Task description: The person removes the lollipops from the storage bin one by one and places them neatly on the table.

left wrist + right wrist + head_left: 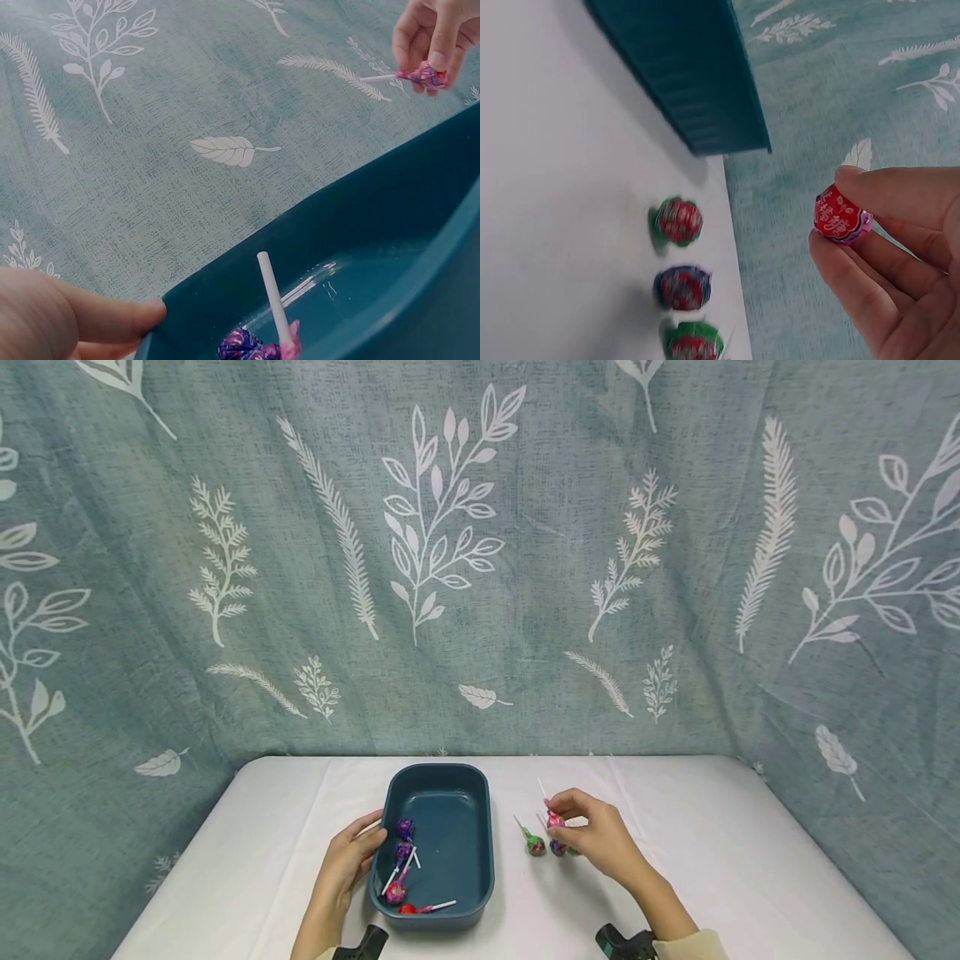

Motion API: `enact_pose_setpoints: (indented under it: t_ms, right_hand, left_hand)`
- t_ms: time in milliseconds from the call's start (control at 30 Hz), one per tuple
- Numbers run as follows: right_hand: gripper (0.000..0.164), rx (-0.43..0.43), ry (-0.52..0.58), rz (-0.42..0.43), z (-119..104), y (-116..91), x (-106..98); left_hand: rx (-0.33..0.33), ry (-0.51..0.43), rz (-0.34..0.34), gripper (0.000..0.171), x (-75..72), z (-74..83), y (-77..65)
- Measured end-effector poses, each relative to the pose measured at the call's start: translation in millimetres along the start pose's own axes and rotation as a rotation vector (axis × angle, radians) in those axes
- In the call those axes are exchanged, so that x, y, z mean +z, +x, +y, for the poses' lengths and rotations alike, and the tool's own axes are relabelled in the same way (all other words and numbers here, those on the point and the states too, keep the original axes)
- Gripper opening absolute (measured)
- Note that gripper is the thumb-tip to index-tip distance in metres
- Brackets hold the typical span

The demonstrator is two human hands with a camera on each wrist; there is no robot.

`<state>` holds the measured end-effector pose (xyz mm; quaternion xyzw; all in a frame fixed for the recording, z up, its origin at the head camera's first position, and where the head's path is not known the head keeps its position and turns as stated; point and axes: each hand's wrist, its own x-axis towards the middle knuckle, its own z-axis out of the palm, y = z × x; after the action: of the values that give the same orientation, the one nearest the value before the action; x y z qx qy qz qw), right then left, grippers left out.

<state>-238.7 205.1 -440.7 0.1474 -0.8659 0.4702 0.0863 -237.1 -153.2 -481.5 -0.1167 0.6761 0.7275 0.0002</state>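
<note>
My left hand (347, 853) holds the left wall of a dark teal plastic bin (453, 839), thumb over the rim. Several wrapped lollipops lie along the bin's left side and front: purple ones (405, 829), a pink one (395, 892) and a red one (407, 909). To the right of the bin, my right hand (600, 835) pinches a pink-and-red lollipop (838, 216) by its wrapped head between thumb and fingers, its white stick pointing up and away. Under that hand on the cloth are a green lollipop (535, 844), a purple lollipop (684, 288) and another green lollipop (694, 342).
A white cloth (750, 877) covers the table. Behind it hangs a grey-green curtain (525, 635) with white leaf prints, close to the table's far edge. The bin's raised right wall stands between the loose lollipops and those inside.
</note>
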Motion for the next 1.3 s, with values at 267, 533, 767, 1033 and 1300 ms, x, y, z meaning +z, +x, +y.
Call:
enact_pose_setpoints:
  t_ms: [267, 533, 767, 1033, 1300]
  right_hand:
    - [0.031, 0.018, -0.053, 0.041, 14, -7, -7]
    - [0.033, 0.05, -0.072, 0.109, 23, -11, -19]
    - [0.034, 0.033, -0.15, 0.167, 36, -11, -37]
    - [0.032, 0.049, -0.214, 0.203, 47, -14, -50]
    - [0.03, 0.096, -0.292, 0.166, 56, -16, -55]
  left_hand:
    - [-0.003, -0.016, -0.004, 0.044, -0.4, 1.4, -0.3]
    - [-0.005, -0.034, 0.0, 0.046, -0.3, 0.3, 0.1]
    - [-0.007, -0.012, 0.005, 0.045, -0.6, -0.9, 1.3]
    - [0.001, -0.011, -0.002, 0.045, -0.8, -0.3, 0.3]
    - [-0.003, -0.001, 0.014, 0.046, 1.1, 0.0, 0.3]
